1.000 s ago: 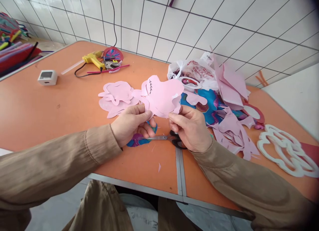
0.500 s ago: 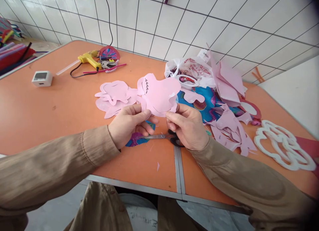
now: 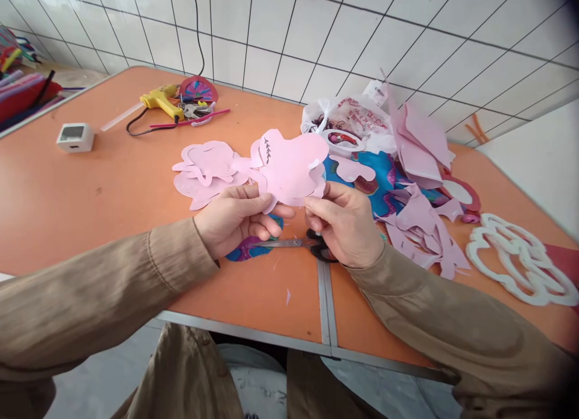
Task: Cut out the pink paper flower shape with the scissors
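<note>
Between my two hands is a pink paper cutout [image 3: 294, 166] with curved edges and a dark leaf-like sprig drawn at its upper left; it looks layered. My left hand [image 3: 239, 217] pinches its lower left edge between thumb and fingers. At the lower right edge, my right hand [image 3: 346, 223] holds it the same way. Below the cutout, scissors [image 3: 294, 243] with black handles lie on the table, the blades pointing left over a blue and purple patterned scrap [image 3: 244, 250]. More pink cutouts [image 3: 208, 166] are stacked just left of the held piece.
A yellow glue gun [image 3: 165, 100] and a small white box [image 3: 75, 137] are at the back left. To the right lie pink paper scraps [image 3: 418, 226], a white plastic bag [image 3: 357, 120], blue patterned material [image 3: 380, 178] and white cloud-like outlines [image 3: 515, 259]. A tiled wall [image 3: 271, 45] bounds the orange table.
Both hands keep their hold on the pink cutout, which has barely shifted. The view has moved slightly.
</note>
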Tool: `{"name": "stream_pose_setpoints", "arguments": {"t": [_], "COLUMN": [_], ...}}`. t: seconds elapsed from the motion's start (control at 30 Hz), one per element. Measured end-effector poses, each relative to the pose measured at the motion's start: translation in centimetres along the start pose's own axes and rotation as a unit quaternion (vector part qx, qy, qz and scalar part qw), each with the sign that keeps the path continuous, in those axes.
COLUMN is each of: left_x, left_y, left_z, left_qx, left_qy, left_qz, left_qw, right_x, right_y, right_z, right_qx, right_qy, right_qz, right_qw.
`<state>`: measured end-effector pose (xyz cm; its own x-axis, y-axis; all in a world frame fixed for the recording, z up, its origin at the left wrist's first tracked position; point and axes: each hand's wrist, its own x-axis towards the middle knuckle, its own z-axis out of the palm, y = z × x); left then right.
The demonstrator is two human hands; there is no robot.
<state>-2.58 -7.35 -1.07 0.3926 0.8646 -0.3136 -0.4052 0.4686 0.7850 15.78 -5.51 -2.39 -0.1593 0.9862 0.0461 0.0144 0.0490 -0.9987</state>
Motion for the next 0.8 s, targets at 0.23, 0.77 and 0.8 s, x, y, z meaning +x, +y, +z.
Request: {"name": "stream_pose_setpoints", "arguments": {"t": [0.23,0.77,0.8], "left_x": [-0.4,-0.3,-0.3], "left_y": [0.5,0.4,0.3], "left_z": [-0.5,0.5,0.5], "left_qx": [0.037,-0.025,-0.026], "left_qy": [-0.043,0.047,0.043], "left_qz": [-0.038,-0.018,-0.013], "left_qw": [0.998,0.998,0.999], "right_x": [-0.2,-0.2,-0.2], "right_y": [-0.2,0.1,0.1], "right_z": [0.0,0.1,0.1], "right_qx": [0.002,0.01,0.011], "right_qy": [0.005,0.0,0.001], "right_qz": [-0.002,0.013,0.013], "right_qw": [1.0,1.0,1.0]}}
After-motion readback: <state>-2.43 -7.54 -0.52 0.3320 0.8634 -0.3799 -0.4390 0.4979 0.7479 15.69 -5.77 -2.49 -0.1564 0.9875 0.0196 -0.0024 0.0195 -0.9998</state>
